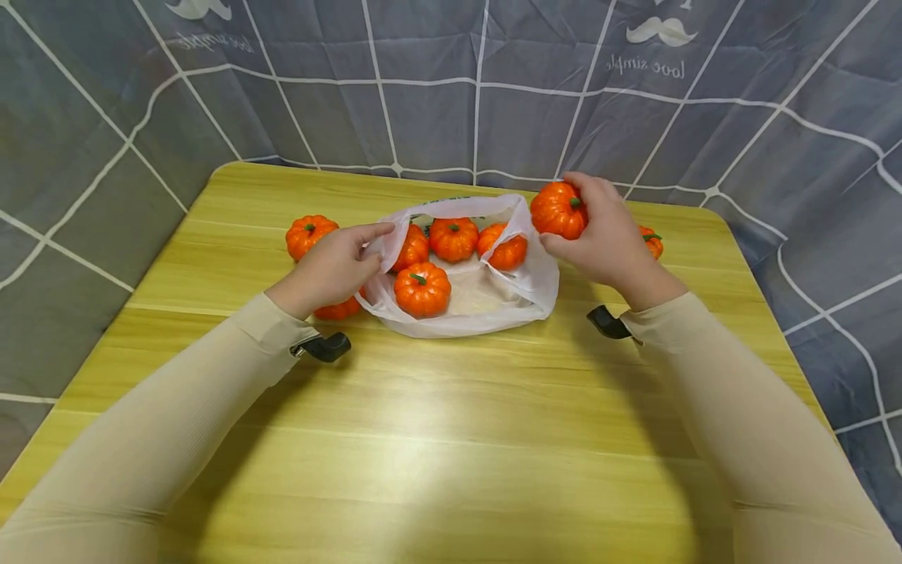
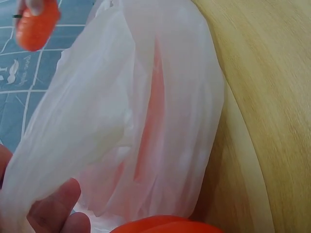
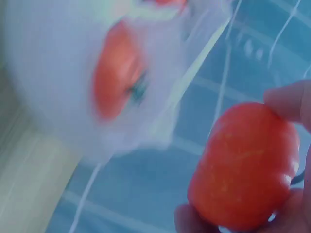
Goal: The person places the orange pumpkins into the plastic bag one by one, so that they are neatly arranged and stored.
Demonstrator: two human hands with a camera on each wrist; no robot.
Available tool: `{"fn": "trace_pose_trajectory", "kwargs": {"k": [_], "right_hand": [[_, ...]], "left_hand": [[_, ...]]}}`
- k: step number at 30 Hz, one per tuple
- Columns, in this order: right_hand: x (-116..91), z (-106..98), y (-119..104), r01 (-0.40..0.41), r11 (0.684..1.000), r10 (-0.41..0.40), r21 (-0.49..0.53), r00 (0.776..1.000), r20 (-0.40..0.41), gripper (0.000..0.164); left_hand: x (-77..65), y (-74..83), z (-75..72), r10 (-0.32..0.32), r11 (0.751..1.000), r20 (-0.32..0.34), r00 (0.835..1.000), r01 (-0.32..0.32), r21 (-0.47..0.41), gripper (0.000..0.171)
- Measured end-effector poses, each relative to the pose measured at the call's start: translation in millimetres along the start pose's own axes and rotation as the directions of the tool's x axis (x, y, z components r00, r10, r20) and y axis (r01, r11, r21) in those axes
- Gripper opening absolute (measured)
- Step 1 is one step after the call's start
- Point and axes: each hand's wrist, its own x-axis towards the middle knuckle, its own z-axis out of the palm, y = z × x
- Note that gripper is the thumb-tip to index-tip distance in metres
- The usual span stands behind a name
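A white plastic bag (image 1: 465,323) lies with its mouth spread on the table, several small orange pumpkins inside, among them one at the front (image 1: 422,291). My left hand (image 1: 338,266) pinches the bag's left rim between thumb and fingers; the left wrist view shows the thin plastic (image 2: 97,97) stretched up from those fingers (image 2: 56,206). In my right hand (image 1: 599,231) is another pumpkin (image 1: 558,210), gripped between thumb and fingers just beyond the bag's right rim. That pumpkin (image 3: 245,167) fills much of the right wrist view.
One loose pumpkin (image 1: 310,236) sits left of the bag, and another (image 1: 340,309) is partly hidden below my left hand. Behind my right hand a further pumpkin (image 1: 651,242) shows. A grey checked cloth (image 1: 437,117) hangs behind the wooden table (image 1: 423,439).
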Motion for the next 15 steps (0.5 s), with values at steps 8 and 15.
{"fn": "trace_pose_trajectory", "kwargs": {"k": [8, 15], "right_hand": [[-3.6, 37.8, -40.8, 0.225, 0.968, -0.244, 0.110, 0.947, 0.207, 0.085], [1.7, 68.5, -43.2, 0.285, 0.949, -0.312, 0.135, 0.907, 0.282, 0.082]], "left_hand": [[-1.3, 1.5, -1.4, 0.001, 1.000, 0.000, 1.000, -0.001, 0.005, 0.057], [-2.4, 3.5, -1.4, 0.000, 1.000, 0.008, 1.000, 0.000, 0.000, 0.057]]}}
